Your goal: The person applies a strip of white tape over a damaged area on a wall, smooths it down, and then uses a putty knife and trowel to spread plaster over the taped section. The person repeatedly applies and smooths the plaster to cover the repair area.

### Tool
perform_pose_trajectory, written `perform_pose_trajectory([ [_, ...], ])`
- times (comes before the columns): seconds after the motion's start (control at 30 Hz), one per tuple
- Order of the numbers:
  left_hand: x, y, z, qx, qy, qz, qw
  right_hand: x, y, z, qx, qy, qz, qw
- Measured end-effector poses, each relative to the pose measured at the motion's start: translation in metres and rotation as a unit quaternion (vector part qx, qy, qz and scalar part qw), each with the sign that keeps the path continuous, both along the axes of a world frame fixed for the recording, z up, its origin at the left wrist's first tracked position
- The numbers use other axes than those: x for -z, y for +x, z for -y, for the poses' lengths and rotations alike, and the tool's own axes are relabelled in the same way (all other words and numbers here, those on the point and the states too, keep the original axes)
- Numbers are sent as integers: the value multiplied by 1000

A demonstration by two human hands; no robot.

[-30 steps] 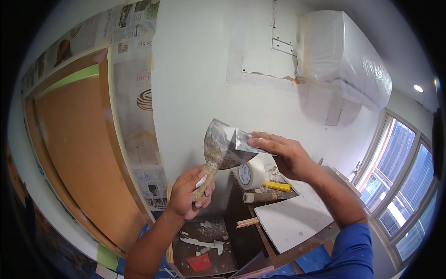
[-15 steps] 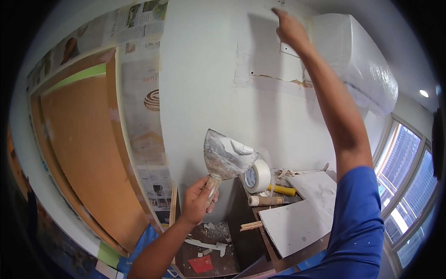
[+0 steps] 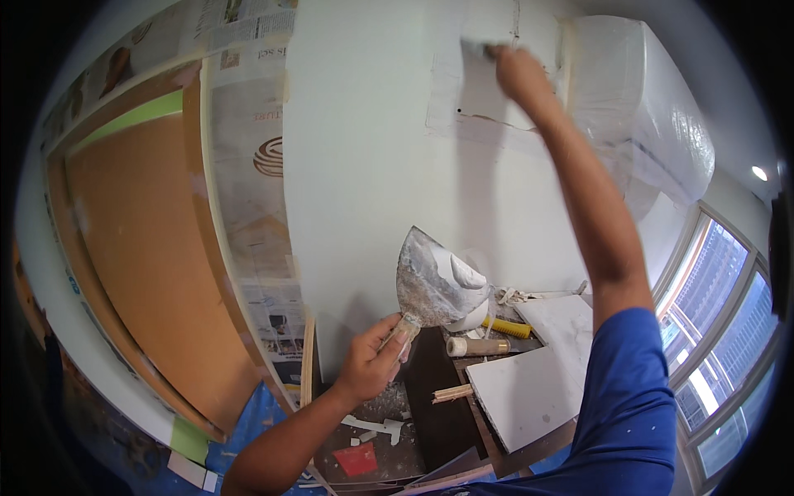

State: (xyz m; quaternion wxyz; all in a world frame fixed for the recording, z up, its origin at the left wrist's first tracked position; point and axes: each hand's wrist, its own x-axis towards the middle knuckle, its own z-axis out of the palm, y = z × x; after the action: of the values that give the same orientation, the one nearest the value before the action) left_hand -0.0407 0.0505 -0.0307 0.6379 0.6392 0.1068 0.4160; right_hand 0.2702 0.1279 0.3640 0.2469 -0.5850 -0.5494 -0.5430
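Observation:
My left hand is closed round the handle of a wide putty knife. Its broad, stained blade points up and carries a lump of white putty near the right corner. Stretched up to the wall, my right hand grips a smaller tool, seemingly a putty knife, whose blade is blurred. That blade is at or close to a pale patched area of the wall with a small dark hole and a ragged brown lower edge. Putty and wide blade stay well below the right hand.
A plastic-wrapped unit juts from the wall at right. Below lie white boards, a tape roll, a yellow-handled tool and a roller-like cylinder. Newspaper masking borders the orange door at left.
My right hand has come down slightly on the wall, and its tool's blade now shows. The left hand has carried the wide putty knife to the right. The view has shifted a little.

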Motion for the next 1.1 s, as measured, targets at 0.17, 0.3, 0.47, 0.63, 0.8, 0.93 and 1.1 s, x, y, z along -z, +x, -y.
perform_pose_trajectory([
  [0.17, 4, 6, -5, 1, -2, 26, 1000, 60, 12, 14, -69, 35, 39, 996],
  [0.3, 8, 2, -7, -23, 20, 15, 999, -25, -37, 7, -76, 85, 8, 993],
  [0.47, 7, 9, -4, -35, 93, -5, 995, -166, -56, -32, -58, 131, 4, 990],
  [0.63, 25, 19, -12, -91, 174, -24, 980, -157, -68, -48, -27, 57, 6, 998],
  [0.8, 15, 15, -8, -143, 163, 0, 976, -14, -73, -11, 5, 15, 84, 996],
  [0.93, 19, 14, -20, -149, 86, 48, 984, 82, -60, 2, -69, -8, 104, 992],
  [1.1, 9, 3, -21, -105, 9, 91, 990, 148, -56, 73, -296, -17, -68, 953],
])
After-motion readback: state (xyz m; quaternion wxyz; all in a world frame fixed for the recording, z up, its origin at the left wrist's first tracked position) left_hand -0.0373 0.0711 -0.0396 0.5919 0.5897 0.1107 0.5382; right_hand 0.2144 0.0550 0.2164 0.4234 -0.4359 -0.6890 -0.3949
